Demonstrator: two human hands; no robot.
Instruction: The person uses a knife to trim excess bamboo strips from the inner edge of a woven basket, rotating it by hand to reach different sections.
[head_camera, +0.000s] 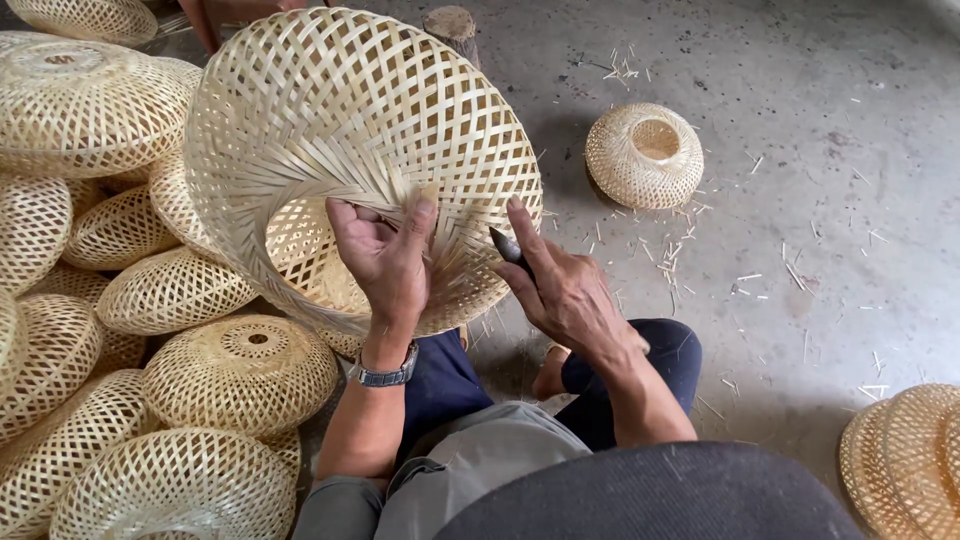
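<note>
Hands work a large pale woven bamboo dome basket (350, 150) held tilted above the knees: the left hand (385, 255) pinches loose rim strips, the right hand (560, 290) grips a small dark-handled knife (508, 248) against the weave. Finished baskets (150, 400) pile at nine o'clock; a small round basket (645, 155) sits on the concrete floor (820, 200) at two o'clock.

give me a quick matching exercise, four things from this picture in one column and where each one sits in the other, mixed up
Things:
1. large woven shade
2. small woven shade
3. wristwatch
4. dark tool

Places:
A. on the left wrist
B. alone on the concrete floor, upper right
C. held up by the left hand
D. in the right hand, tip at the shade's rim

Pairs: 1-C, 2-B, 3-A, 4-D
</note>
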